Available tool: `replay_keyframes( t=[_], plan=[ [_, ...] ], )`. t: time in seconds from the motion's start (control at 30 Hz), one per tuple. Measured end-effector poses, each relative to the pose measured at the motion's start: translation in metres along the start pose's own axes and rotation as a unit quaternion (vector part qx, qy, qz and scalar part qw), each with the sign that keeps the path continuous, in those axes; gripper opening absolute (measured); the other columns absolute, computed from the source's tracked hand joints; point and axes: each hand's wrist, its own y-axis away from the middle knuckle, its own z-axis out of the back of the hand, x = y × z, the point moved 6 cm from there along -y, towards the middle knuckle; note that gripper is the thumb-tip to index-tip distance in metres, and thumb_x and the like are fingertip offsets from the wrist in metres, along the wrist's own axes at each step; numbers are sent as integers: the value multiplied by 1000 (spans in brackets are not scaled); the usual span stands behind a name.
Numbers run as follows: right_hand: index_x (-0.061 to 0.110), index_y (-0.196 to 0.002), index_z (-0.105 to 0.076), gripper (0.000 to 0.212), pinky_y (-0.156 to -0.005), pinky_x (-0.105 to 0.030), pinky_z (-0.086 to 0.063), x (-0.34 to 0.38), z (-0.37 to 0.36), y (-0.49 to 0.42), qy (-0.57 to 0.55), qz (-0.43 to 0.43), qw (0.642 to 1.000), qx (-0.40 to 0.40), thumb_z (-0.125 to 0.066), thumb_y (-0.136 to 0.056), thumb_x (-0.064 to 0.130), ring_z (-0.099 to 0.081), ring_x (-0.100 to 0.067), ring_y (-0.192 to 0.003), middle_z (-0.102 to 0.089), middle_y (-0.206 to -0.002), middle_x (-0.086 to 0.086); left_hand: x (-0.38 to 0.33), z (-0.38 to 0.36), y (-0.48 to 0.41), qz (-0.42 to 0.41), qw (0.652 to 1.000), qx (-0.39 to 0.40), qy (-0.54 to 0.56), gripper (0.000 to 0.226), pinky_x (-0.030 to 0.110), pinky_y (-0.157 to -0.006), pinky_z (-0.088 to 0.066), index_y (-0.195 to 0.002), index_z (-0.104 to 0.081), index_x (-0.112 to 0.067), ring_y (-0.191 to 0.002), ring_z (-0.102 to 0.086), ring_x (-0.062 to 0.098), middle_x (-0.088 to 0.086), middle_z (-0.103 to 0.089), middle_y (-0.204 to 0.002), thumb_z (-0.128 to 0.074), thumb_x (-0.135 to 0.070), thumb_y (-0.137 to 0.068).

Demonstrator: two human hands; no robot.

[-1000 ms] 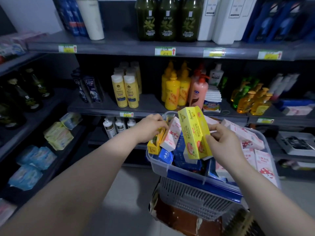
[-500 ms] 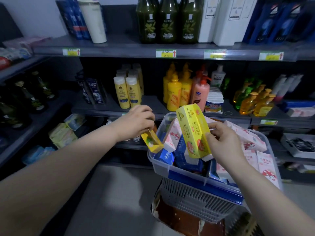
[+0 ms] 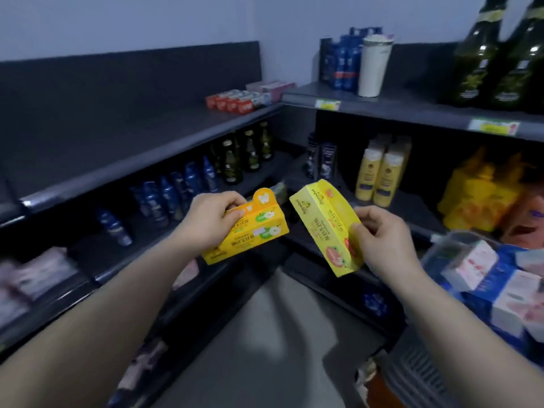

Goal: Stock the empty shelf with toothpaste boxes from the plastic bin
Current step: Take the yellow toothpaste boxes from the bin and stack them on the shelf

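Your left grip [image 3: 212,223] pinches a green-printed yellow cardboard toothpaste box [image 3: 253,231]. At its three o'clock, your right grip [image 3: 382,240] pinches a red-printed yellow cardboard toothpaste box [image 3: 326,225]. Both are probably light and crushable, so hold their long edges. The empty dark shelf [image 3: 117,136] lies at ten o'clock.

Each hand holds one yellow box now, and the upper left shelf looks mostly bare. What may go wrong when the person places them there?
1. The left hand grips its yellow cardboard box near one end, so it might tip or slip before reaching the dark grey shelf.
2. The right hand pinches the second yellow cardboard box by one edge; the two boxes are close and may knock together.
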Motion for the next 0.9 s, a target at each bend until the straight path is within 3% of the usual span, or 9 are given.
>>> replay_keyframes(
  t=[0.13, 0.23, 0.43, 0.67, 0.77, 0.9],
  plan=[
    [36, -81, -60, 32, -68, -36, -55, 71, -107, 34, -29, 43, 996, 76, -52, -89, 6, -67, -17, -73, -70, -84, 4, 86, 95, 88, 86, 992, -71, -57, 12, 30, -78, -38, -98, -68, -23, -85, -61, 19, -4, -70, -88, -58, -24, -90],
    [34, -85, -62, 29, -67, -33, -53, 124, -193, 67, -45, 85, 987, 129, -52, -89, 7, -66, -17, -74, -70, -85, 4, 143, 160, 164, 140, 977, -109, -119, 30, 31, -76, -36, -97, -68, -22, -84, -61, 26, -1, -71, -88, -48, -36, -80],
    [25, -94, -63, 22, -52, -22, -46, 234, -343, 142, -101, 154, 951, 249, -51, -93, 7, -63, -10, -68, -67, -83, 3, 221, 278, 316, 245, 934, -168, -200, 31, 35, -75, -39, -94, -68, -20, -80, -62, 30, 2, -71, -82, -47, -36, -77],
    [25, -87, -65, 25, -65, -28, -46, 350, -479, 223, -111, 271, 890, 349, -53, -87, 3, -61, -18, -77, -64, -78, 10, 280, 381, 469, 381, 851, -242, -268, 27, 37, -75, -39, -93, -69, -18, -79, -64, 32, 1, -72, -79, -51, -35, -81],
    [26, -85, -66, 25, -70, -42, -56, 393, -535, 247, -148, 293, 858, 395, -52, -87, 6, -63, -21, -76, -64, -78, 12, 303, 414, 516, 439, 810, -257, -292, 21, 36, -77, -38, -97, -69, -19, -85, -63, 32, 3, -72, -84, -55, -32, -87],
    [25, -88, -66, 27, -61, -24, -50, 460, -598, 271, -176, 350, 820, 418, -51, -89, 2, -58, -6, -70, -63, -78, 12, 334, 453, 552, 473, 763, -262, -356, 12, 36, -76, -38, -95, -70, -21, -85, -63, 31, 3, -72, -84, -63, -26, -87]
  ],
)
